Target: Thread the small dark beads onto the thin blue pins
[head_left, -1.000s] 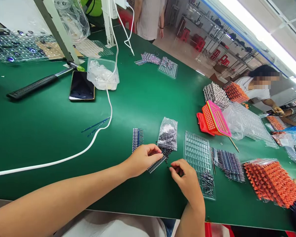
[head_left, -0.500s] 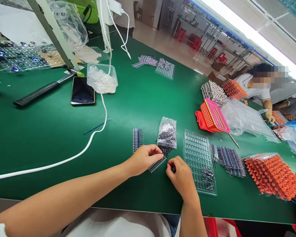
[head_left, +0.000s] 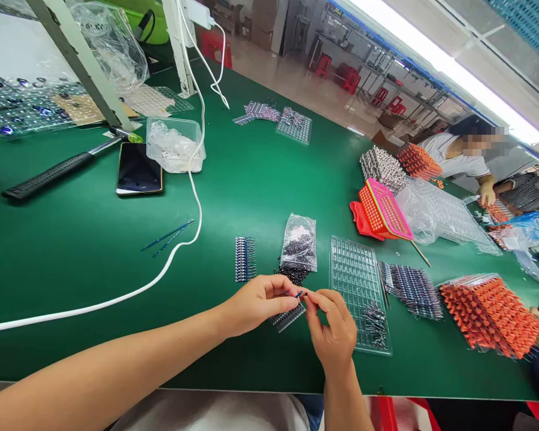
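Observation:
My left hand (head_left: 258, 302) pinches a small blue stick-like piece (head_left: 299, 294) between thumb and fingertips. Close against it, my right hand (head_left: 332, 323) is closed in a pinch at the piece's dark end; a tiny black bead (head_left: 306, 294) seems to be at its fingertips. Just beyond the hands, a heap of small black beads (head_left: 294, 275) spills from a clear plastic bag (head_left: 300, 239). Partly under my left hand lies a strip of small dark parts (head_left: 288, 318). A row of blue parts with thin wire-like ends (head_left: 245, 259) lies to the left.
Right of my hands is a clear compartment tray (head_left: 353, 272) with thin pieces in it, then bundled dark strips (head_left: 411, 290) and stacked orange parts (head_left: 489, 314). A white cable (head_left: 139, 293) crosses the left side near a phone (head_left: 139, 170) and hammer (head_left: 49, 176). Co-workers sit far right.
My right hand has moved up and left to meet the left fingertips at the blue piece. The view has shifted slightly, and a second blue stick now shows beside the cable.

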`<state>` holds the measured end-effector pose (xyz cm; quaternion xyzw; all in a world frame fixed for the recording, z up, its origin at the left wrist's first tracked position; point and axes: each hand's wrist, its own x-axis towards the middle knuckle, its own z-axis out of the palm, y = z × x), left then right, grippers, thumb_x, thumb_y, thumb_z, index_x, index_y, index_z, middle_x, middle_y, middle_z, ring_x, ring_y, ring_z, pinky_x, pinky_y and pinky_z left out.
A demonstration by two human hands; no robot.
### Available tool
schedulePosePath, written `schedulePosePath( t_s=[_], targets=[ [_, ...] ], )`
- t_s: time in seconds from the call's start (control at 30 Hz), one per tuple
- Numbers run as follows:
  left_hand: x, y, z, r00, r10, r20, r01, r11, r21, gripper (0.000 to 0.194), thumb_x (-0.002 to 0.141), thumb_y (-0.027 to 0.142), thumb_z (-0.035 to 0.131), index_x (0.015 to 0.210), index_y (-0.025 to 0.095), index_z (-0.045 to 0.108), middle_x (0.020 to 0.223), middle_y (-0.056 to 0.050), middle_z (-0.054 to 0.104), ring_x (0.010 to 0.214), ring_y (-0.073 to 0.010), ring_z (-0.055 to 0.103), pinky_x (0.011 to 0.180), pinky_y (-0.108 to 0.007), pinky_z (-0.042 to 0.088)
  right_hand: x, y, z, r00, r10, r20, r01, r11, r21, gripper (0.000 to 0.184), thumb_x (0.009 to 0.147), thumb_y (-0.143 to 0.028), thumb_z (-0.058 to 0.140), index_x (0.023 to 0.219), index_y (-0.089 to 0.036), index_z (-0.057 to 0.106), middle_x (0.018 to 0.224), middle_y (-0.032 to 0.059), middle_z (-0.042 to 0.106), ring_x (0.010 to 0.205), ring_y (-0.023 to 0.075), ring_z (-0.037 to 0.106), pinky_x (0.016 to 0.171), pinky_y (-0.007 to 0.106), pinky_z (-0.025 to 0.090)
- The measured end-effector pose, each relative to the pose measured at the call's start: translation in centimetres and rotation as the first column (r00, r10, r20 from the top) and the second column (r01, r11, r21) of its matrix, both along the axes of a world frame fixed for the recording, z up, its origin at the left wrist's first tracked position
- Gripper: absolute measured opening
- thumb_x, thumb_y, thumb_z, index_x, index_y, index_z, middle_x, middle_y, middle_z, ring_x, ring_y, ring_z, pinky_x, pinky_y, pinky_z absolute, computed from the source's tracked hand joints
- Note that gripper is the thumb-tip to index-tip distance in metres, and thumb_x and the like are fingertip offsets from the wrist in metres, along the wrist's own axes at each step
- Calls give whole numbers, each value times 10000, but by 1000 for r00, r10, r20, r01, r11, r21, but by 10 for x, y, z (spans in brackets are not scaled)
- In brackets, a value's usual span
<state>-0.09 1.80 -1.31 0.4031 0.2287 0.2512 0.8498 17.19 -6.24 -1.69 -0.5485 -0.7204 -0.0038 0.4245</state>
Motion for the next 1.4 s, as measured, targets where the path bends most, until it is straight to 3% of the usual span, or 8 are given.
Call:
schedulePosePath(
  t_s=[0.4, 0.7, 1.1, 1.4],
  targets=[
    [-3, -1, 4, 1000, -30, -3, 30, 999, 21, 168, 826, 284, 730, 823, 170, 606, 1195, -95, 721, 1109, -214, 642, 974, -364, 456, 4, 0, 1, 998, 22, -55, -24, 999, -38, 346, 856, 6, 619, 1117, -220, 641, 891, 51, 651, 802, 161, 634, 676, 300, 549],
    [-6, -3, 5, 993, -42, -111, 70, 962, 263, 51, 902, 225, 629, 884, 177, 626, 1293, -102, 673, 1208, -249, 605, 1051, -419, 437, 2, 1, 3, 998, -28, -54, 24, 997, -72, 227, 873, -32, 585, 1018, -196, 646, 844, 48, 654, 763, 157, 643, 652, 285, 553],
    [-8, -10, 9, 987, 24, -160, 25, 955, 295, 71, 901, 244, 634, 863, 186, 615, 1342, -130, 641, 1298, -279, 547, 1120, -469, 369, 3, -3, -2, 997, -74, 23, 74, 997, 17, 317, 870, -31, 625, 1123, -220, 659, 865, 53, 686, 765, 167, 665, 651, 307, 568],
    [-7, -12, 9, 997, 11, -71, 3, 979, 205, 68, 895, 233, 643, 863, 183, 611, 1331, -117, 646, 1294, -275, 549, 1087, -464, 422, 2, -5, -1, 994, -107, 4, 107, 993, 47, 347, 863, -24, 639, 1147, -220, 675, 875, 55, 694, 762, 164, 666, 653, 298, 568]
  ],
)
